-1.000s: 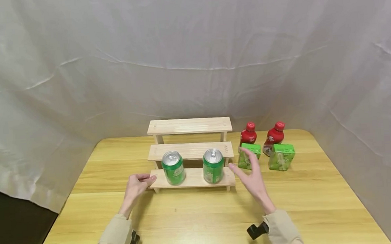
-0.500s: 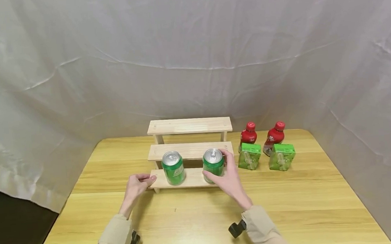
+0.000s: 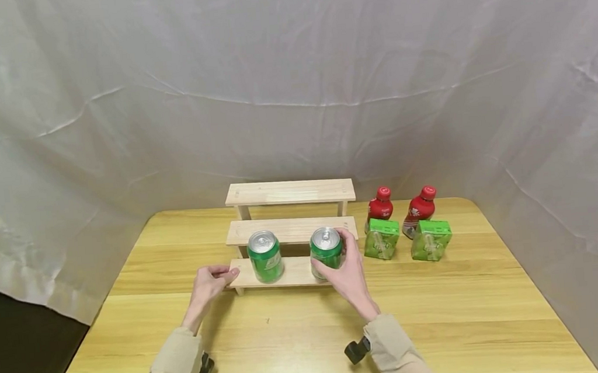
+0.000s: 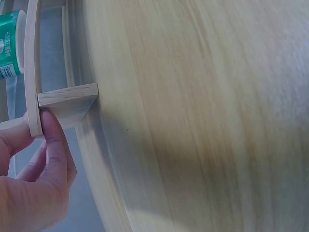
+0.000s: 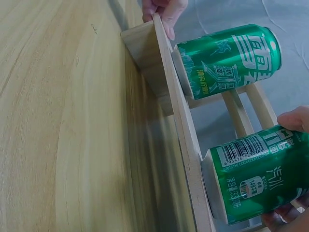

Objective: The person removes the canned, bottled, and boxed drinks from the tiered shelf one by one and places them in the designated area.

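A three-step wooden shelf stands on the table, with two green soda cans upright on its lowest step. My left hand pinches the left end of that step between thumb and fingers, as the left wrist view also shows. Close to it is the left can, which nothing touches. Around the right can my right hand curls, thumb in front and fingers on the far right side. In the right wrist view the base of this can meets the step's board.
To the right of the shelf stand two red bottles, each behind a green drink carton. Pale cloth hangs behind and beside the wooden table.
My right hand has moved left from beside the shelf and taken hold of the right can. In the last half second it has barely shifted. My left hand stays on the shelf's end.
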The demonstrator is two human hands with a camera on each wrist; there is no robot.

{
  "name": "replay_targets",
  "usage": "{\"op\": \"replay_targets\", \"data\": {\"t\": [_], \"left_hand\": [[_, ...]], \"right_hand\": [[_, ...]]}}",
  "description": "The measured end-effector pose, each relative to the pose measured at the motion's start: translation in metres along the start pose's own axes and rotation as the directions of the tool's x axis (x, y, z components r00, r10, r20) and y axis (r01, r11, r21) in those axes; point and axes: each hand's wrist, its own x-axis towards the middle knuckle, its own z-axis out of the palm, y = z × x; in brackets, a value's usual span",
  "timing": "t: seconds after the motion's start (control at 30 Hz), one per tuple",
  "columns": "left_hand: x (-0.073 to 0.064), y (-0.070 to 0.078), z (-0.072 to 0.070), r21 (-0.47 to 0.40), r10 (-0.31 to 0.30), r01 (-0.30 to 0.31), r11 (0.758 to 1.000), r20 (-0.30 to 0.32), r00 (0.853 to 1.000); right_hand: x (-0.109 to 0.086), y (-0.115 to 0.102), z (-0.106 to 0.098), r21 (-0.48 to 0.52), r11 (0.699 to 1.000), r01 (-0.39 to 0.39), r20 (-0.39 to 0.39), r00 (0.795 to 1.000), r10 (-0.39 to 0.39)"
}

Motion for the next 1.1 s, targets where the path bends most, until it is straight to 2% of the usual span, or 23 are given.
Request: {"op": "replay_targets", "data": {"t": [0.37,0.57,0.7,0.93,1.1], "left_hand": [[0.000,0.001,-0.001,0.002,-0.001,0.001,1.000,0.007,1.000],[0.000,0.000,-0.001,0.017,-0.006,0.006,1.000,0.009,1.000],[0.000,0.000,0.000,0.013,-0.007,0.007,1.000,0.006,1.000],[0.000,0.000,0.001,0.026,-0.013,0.013,1.000,0.001,1.000],[0.001,0.000,0.000,0.029,-0.023,0.023,0.999,0.006,1.000]], "right_hand": [[0.000,0.000,0.001,0.028,1.000,-0.006,-0.036,0.999,0.007],[-0.004,-0.004,-0.006,0.053,0.998,-0.016,-0.055,0.998,0.019],[-0.006,-0.006,-0.016,0.049,0.999,0.010,-0.076,0.997,-0.006],[-0.010,0.007,-0.044,0.035,0.991,0.126,-0.128,0.984,-0.121],[-0.012,0.015,-0.070,0.032,0.992,0.121,-0.165,0.980,-0.115]]}}
